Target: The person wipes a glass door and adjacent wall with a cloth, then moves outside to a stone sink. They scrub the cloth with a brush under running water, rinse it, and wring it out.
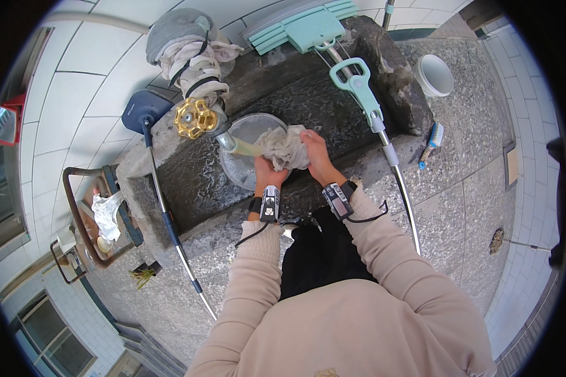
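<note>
A bunched, wet-looking pale cloth (pixel 285 147) is held between my two hands above a round basin (pixel 245 176) of cloudy, sudsy water. My left hand (pixel 269 173) grips its lower left side, close to the end of the hose on the tap spout (pixel 240 147). On the cloth's right side, my right hand (pixel 317 153) has its fingers closed over the fabric. The basin rests in a dark stone trough (pixel 311 101), partly covered by the cloth and my left hand. A golden tap handle (pixel 195 118) is left of the spout, below a pipe wrapped in rags (pixel 200 77).
A sponge mop (pixel 356 82) with a pale green head leans across the trough's right part. A dark blue flat mop (pixel 146 113) leans at the left. On the ground at right are a white bucket (pixel 434 76) and a scrub brush (pixel 434 139).
</note>
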### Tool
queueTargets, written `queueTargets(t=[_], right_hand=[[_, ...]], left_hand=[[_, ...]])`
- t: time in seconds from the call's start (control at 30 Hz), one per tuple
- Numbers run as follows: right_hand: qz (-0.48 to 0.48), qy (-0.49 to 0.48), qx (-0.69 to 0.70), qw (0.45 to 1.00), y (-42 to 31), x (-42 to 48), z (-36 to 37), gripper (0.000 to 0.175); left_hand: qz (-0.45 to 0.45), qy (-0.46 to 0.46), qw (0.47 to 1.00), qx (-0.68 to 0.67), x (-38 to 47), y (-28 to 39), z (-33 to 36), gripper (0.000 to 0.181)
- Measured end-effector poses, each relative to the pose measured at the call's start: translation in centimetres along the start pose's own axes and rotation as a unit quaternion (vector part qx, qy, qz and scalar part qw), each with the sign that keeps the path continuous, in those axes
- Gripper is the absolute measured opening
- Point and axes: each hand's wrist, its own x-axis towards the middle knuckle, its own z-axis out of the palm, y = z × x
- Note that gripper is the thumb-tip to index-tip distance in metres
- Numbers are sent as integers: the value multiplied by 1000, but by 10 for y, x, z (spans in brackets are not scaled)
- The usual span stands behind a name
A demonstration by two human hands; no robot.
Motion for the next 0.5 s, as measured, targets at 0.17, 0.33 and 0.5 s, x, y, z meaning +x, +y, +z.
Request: queueTargets(t=[0.17, 0.33, 0.5], right_hand=[[-180, -8, -390, 903, -6, -30, 33, 32], [-201, 34, -559, 804, -34, -30, 53, 32], [-166, 104, -505, 841, -25, -10, 51, 30]], left_hand=[[52, 18, 989, 139, 9, -5, -17, 49], [-7, -36, 996, 81, 19, -11, -25, 49], [69, 69, 980, 172, 15, -15, -5, 38]])
